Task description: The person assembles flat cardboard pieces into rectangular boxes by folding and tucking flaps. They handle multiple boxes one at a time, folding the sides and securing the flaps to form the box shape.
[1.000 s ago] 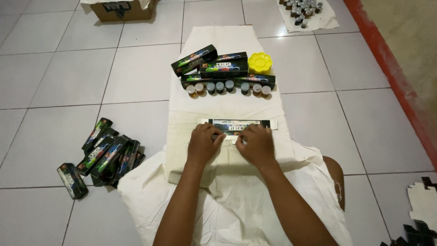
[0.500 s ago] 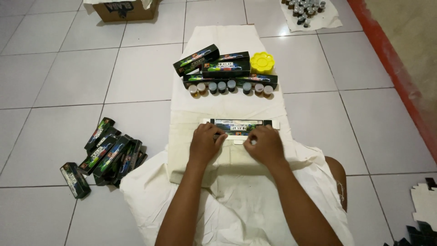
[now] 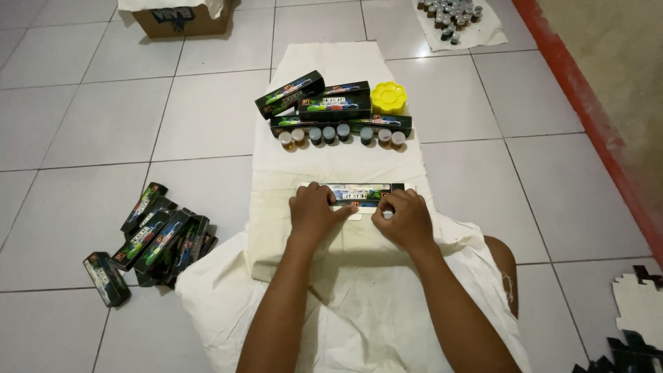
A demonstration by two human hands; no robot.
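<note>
White floor tiles [image 3: 90, 124] carry the whole job, and a cream cloth [image 3: 331, 159] runs away from your knees as the work mat. On it, right in front of you, lies the long black printed box [image 3: 362, 195], and both your hands press on its near edge. Your left hand [image 3: 313, 212] covers the box's left end, fingers curled down on it; your right hand [image 3: 406, 219] pinches at its near right edge. The grip on each side is closed onto the box, though you cannot tell from here whether a flap is being tucked or opened.

Beyond the box, farther up the cloth, a row of small capped paint pots [image 3: 338, 135] stands in a line, seemingly waiting to go into boxes. Just behind the pots sits a stack of black boxes [image 3: 324, 103], with a yellow flower-shaped palette [image 3: 389, 97] at the stack's right end.

Left of the box, off the cloth, a heap of boxes [image 3: 155, 238] of the same kind lies on the tiles; it reads as a finished pile. Far beyond the box, more pots [image 3: 452, 15] rest on a second cloth and a cardboard carton [image 3: 183, 17] stands at the tile edge. To judge by the pots and boxes not yet joined, much remains to be packed.
</note>
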